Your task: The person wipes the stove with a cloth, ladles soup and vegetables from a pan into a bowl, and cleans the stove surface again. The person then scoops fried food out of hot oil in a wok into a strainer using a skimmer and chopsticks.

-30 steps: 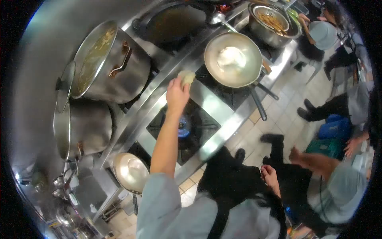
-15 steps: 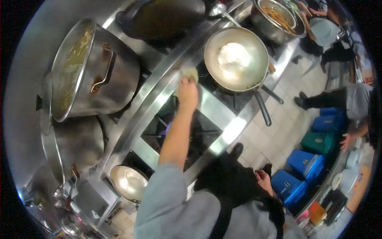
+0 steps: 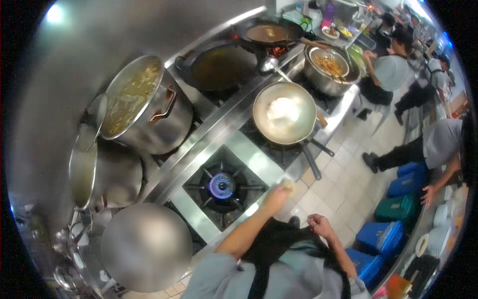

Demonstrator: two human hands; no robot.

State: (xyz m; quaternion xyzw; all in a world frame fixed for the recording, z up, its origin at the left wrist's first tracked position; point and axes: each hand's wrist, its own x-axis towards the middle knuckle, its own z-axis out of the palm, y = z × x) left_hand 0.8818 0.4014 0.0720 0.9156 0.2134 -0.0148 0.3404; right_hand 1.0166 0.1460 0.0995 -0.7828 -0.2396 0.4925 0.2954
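Observation:
My left hand (image 3: pixel 277 198) is closed on a pale, crumpled cloth (image 3: pixel 288 188), held by the front edge of the stove (image 3: pixel 259 160). Just left of that hand, a burner (image 3: pixel 222 186) burns with a blue flame. My right hand (image 3: pixel 321 225) is in front of my dark apron (image 3: pixel 279 239), fingers curled, with nothing visible in it. Beyond the cloth, a shiny steel wok (image 3: pixel 269 130) rests on the neighbouring burner, with a black handle (image 3: pixel 311 162) pointing toward the aisle.
A large pot of broth (image 3: pixel 172 129) and another tall pot (image 3: pixel 119 174) stand at the back left. Dark woks (image 3: pixel 219 67) and a bowl of food (image 3: pixel 328 82) are farther along. Blue bins (image 3: pixel 379 236) line the aisle, where other people (image 3: pixel 443 142) stand.
My left hand moved with the cloth from the back of the stove top to its front edge. The lit burner is now uncovered. My view has shifted to show more of the kitchen.

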